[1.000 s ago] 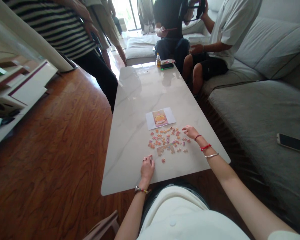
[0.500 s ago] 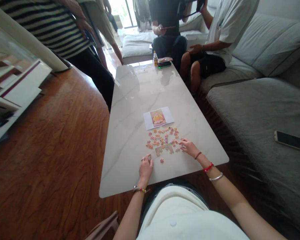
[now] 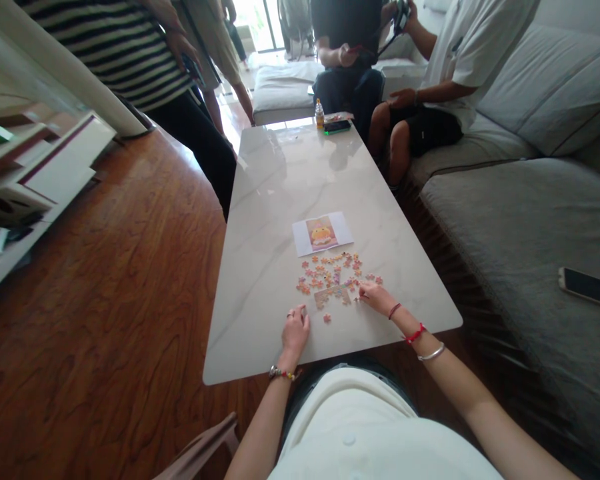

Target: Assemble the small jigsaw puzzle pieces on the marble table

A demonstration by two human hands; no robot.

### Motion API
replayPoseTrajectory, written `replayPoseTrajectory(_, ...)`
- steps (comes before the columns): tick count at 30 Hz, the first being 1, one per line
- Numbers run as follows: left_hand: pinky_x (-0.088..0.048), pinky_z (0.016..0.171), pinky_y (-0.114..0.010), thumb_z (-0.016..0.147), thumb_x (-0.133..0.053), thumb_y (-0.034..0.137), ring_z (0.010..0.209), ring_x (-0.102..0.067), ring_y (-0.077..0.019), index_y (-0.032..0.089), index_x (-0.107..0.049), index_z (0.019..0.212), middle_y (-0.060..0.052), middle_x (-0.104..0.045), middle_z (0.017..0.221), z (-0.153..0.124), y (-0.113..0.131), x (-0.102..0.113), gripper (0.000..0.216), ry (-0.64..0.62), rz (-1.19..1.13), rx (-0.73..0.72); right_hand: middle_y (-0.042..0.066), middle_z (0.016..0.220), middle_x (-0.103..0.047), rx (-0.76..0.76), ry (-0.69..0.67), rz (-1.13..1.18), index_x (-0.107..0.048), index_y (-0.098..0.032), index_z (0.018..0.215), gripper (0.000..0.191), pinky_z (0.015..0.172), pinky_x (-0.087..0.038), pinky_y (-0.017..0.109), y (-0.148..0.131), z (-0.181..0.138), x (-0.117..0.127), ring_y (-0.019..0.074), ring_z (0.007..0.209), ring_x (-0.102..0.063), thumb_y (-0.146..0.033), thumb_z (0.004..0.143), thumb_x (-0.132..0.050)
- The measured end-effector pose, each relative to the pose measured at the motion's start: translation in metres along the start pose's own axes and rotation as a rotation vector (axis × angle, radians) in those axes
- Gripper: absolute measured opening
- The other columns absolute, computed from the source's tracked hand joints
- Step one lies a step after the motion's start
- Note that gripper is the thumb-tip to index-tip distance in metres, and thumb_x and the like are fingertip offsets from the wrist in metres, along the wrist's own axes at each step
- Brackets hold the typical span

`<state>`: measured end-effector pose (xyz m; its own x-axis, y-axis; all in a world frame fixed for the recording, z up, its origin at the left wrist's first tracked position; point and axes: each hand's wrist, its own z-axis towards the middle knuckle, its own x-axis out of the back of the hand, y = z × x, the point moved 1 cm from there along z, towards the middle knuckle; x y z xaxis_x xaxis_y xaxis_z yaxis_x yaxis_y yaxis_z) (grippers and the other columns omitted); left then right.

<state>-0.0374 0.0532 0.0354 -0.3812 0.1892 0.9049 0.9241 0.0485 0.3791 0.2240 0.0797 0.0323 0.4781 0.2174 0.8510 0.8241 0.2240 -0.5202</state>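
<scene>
Puzzle pieces (image 3: pixel 337 276), small and knobbly in orange, pink and lilac, lie scattered just below a printed sheet (image 3: pixel 323 233) with a yellow figure, and here's the right hand (image 3: pixel 375 298) at their edge, fingertips pinched together, though whether they grip a piece I can't tell. Over on the other side, the left hand (image 3: pixel 295 330) rests loosely curled, its grip unclear too, on a glossy white veined table (image 3: pixel 260 280), with wooden floor (image 3: pixel 130 267) to one side and a grey sofa (image 3: pixel 525 213) opposite.
</scene>
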Motion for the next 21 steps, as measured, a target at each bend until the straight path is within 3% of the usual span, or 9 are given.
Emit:
replayPoseTrajectory(5, -0.042, 0.072, -0.026, 0.078, -0.040, 0.022, 0.082, -0.053, -0.0156, 0.017, -0.047, 0.109, -0.008, -0.054, 0.092, -0.0007, -0.0020, -0.0020, 0.031, 0.008, -0.017, -0.028, 0.002, 0.067, -0.057, -0.007, 0.009, 0.062, -0.054, -0.016, 0.064, 0.007, 0.063, -0.040, 0.022, 0.0006, -0.0006, -0.0068, 0.0125, 0.067, -0.053, -0.014, 0.070, -0.053)
replayPoseTrajectory(21, -0.041, 0.068, -0.024, 0.078, -0.040, 0.021, 0.082, -0.054, -0.0140, 0.019, -0.045, 0.110, -0.007, -0.055, 0.094, 0.0034, -0.0057, -0.0009, 0.033, -0.017, -0.039, -0.006, 0.003, 0.071, -0.060, -0.169, -0.022, -0.100, -0.055, -0.017, 0.065, 0.006, 0.067, -0.037, 0.023, -0.0027, 0.0056, -0.0044, 0.0127, 0.069, -0.054, -0.018, 0.070, -0.053)
